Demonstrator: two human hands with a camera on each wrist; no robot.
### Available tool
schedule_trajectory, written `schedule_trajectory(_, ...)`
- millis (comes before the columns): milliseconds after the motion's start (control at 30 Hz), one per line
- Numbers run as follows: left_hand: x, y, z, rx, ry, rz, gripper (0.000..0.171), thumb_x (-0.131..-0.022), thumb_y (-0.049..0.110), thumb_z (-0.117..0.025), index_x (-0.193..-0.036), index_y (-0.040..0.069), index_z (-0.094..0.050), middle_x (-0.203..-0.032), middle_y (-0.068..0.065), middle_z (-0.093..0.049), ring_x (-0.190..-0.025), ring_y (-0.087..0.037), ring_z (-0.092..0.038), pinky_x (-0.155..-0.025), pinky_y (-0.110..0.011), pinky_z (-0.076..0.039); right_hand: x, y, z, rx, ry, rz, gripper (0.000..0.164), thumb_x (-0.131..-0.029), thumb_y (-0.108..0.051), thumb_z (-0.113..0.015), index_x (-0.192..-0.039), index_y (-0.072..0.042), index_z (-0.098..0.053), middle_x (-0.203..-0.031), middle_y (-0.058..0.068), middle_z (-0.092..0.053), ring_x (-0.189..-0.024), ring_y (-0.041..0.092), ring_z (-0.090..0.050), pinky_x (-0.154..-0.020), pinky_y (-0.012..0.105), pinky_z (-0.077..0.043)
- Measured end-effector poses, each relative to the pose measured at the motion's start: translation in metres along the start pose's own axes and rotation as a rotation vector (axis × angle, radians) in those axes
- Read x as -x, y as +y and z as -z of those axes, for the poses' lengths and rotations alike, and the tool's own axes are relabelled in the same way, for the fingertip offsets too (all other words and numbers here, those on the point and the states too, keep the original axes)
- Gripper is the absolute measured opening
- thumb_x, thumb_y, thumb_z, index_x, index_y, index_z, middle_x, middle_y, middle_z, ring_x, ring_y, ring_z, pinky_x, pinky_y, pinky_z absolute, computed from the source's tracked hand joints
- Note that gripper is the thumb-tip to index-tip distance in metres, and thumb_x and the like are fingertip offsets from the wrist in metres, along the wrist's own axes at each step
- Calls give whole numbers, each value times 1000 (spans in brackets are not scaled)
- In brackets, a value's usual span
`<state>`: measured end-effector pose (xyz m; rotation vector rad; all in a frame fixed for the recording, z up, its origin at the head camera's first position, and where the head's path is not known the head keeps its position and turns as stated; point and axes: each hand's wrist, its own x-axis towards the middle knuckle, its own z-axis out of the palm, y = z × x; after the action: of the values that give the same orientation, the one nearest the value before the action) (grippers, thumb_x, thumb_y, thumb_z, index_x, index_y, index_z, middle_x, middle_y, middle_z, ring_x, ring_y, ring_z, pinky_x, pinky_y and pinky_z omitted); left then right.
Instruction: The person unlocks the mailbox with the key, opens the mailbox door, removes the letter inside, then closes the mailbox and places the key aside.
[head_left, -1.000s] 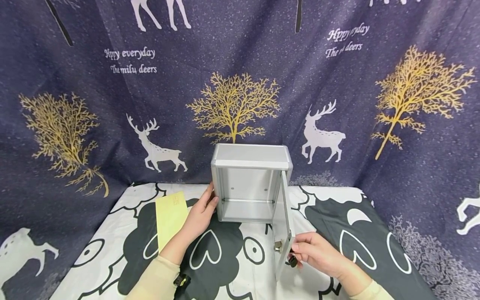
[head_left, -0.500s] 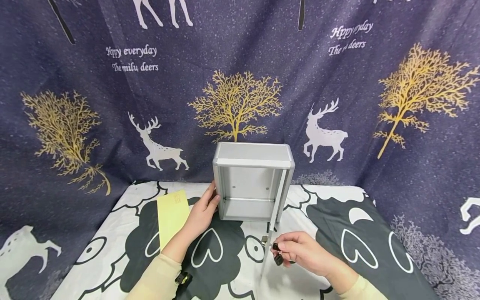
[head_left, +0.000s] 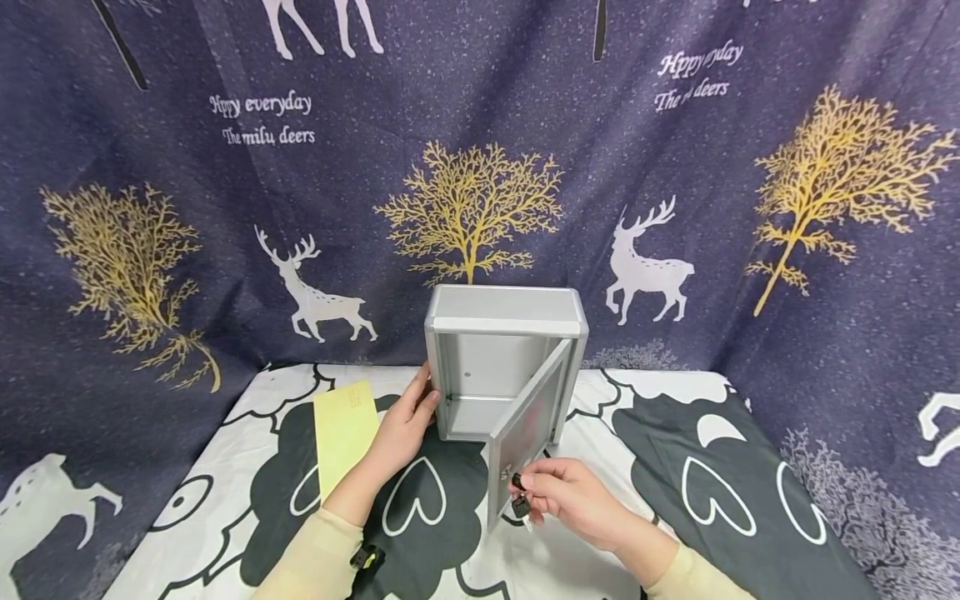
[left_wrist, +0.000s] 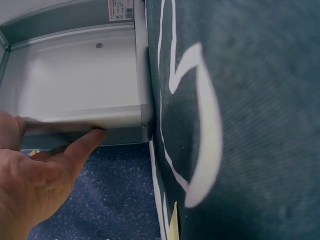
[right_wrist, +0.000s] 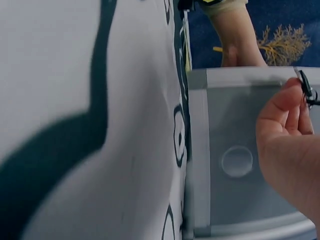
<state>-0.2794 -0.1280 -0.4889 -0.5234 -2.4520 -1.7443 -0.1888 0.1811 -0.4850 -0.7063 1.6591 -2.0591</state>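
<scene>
A silver-grey metal box [head_left: 510,308] stands upright on the cloth, its hinged door [head_left: 525,425] swung partly out on the right. My left hand [head_left: 405,425] rests against the box's left side, fingers extended along it; the left wrist view shows a fingertip pressed to the wall's edge. At the door's free edge, my right hand [head_left: 562,492] pinches a black-headed key [head_left: 517,481] at the lock. A second black-headed key [head_left: 521,505] dangles below it. In the right wrist view the door's outer face [right_wrist: 240,195] shows a round clear spot.
A yellow envelope [head_left: 345,433] lies on the cloth left of the box, partly behind my left forearm. The black-and-white patterned cloth [head_left: 675,467] covers the table. A dark blue curtain [head_left: 480,108] with deer and trees hangs right behind the box.
My right hand has moved left, swinging the door from wide open toward the box front, and its outer face now shows. My left hand has stayed on the box's side.
</scene>
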Motion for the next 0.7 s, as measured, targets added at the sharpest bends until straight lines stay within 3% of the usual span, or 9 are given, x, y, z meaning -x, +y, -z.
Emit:
schedule_trajectory(100,-1,-1,0,-3,3,-3,66,-122,29,-49,-181,16,-19,-174,-27,-39,-155,-45,-47,-112,-60,-55,-6,1,-7,10,42,-5,40,-112,-6,-59,-118,34,-56,-111,8,-77,-79,5,-64,-70,21,-57)
schedule_trajectory(267,0,-2,0,-13,12,-1,67,-122,30,-49,-181,18,-20,-173,-26,-41,-154,-44,-49,-111,-58,-56,-15,5,-17,9,95,-20,44,-112,-9,-61,-121,34,-57,-104,2,-76,-78,5,-63,-70,21,-56)
schedule_trajectory(700,0,0,0,-21,12,-9,66,-122,29,-50,-181,20,-22,-172,-26,-43,-153,-44,-50,-110,-58,-57,-37,5,-36,54,251,-75,38,-111,-13,-66,-123,23,-68,-102,3,-76,-78,9,-64,-72,23,-57)
